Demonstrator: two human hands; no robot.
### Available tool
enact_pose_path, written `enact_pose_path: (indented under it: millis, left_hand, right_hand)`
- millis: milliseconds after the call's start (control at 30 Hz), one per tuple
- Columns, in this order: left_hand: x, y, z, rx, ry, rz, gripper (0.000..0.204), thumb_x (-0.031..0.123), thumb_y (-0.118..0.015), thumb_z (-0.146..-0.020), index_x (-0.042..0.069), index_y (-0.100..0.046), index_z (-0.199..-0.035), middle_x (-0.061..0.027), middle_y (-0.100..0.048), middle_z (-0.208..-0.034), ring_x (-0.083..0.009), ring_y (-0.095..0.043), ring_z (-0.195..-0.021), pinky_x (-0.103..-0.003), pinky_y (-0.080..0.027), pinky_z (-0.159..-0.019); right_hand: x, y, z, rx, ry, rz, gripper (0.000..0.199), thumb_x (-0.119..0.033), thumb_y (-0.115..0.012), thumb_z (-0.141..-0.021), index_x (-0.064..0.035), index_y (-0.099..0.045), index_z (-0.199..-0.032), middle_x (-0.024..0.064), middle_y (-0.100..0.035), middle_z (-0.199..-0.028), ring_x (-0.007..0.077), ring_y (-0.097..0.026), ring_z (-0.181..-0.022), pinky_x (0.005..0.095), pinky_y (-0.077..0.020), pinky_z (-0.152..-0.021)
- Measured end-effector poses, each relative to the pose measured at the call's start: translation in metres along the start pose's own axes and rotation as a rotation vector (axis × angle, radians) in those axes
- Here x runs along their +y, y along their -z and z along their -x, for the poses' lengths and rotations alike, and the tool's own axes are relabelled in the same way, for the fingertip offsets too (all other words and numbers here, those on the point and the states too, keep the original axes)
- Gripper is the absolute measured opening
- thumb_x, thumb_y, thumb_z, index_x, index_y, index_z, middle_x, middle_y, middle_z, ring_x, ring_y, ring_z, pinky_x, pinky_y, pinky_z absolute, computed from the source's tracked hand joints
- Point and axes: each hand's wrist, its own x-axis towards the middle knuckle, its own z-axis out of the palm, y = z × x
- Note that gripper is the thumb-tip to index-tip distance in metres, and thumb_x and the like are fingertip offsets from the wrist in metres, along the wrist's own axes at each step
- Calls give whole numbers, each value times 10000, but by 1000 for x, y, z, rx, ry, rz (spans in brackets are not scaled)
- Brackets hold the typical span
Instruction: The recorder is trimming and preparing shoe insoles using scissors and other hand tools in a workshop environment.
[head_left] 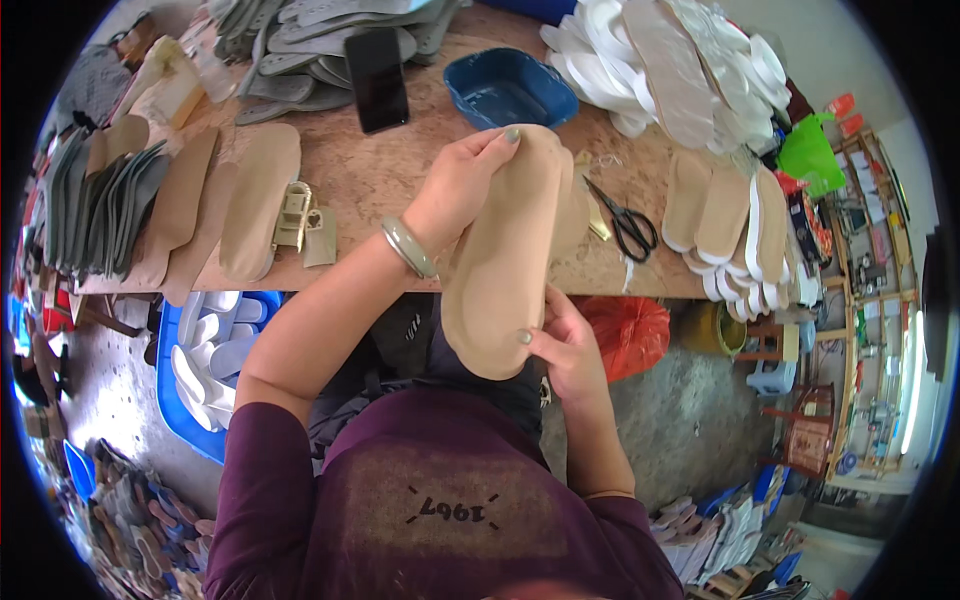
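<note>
A tan insole (505,260) is held up over the table's front edge, tilted with its toe end away from me. My left hand (458,185), with a bangle on the wrist, pinches its far end, thumb on top. Near the other end, my right hand (567,345) grips the edge, thumb on the upper face and fingers underneath. Another tan layer shows behind the insole's right edge; whether it is joined cannot be made out. Black-handled scissors (632,228) lie on the table to the right of the insole.
The wooden table (370,200) carries a black phone (377,80), a blue basin (510,88), grey insoles (300,50), white insoles (620,70) and tan insoles (262,200). A hair claw clip (293,215) lies left. Below stand a blue crate (180,400) and a red plastic bag (630,335).
</note>
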Motion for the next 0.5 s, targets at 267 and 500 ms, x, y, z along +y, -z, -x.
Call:
enact_pose_path:
  millis: [267,500]
  left_hand:
    - [-17,-24,-12,-226,185,110,610,449,-526,-1015,49,-417,-1463,-99,-605,-1280,-169,-620,-1096,-295,-495,-919]
    - [-63,-17,26,-306,-126,-574,601,325,-605,-997,25,-386,-1469,-113,-585,-1281,-185,-590,-1140,-319,-476,-969]
  right_hand:
    - [-15,49,18,273,120,32,592,-24,-661,-877,58,-447,-1423,102,-632,-1239,155,-605,-1117,302,-460,-987]
    - [-52,85,31,475,336,51,578,18,-620,-872,62,-447,-1422,110,-648,-1206,141,-621,-1097,285,-486,-955]
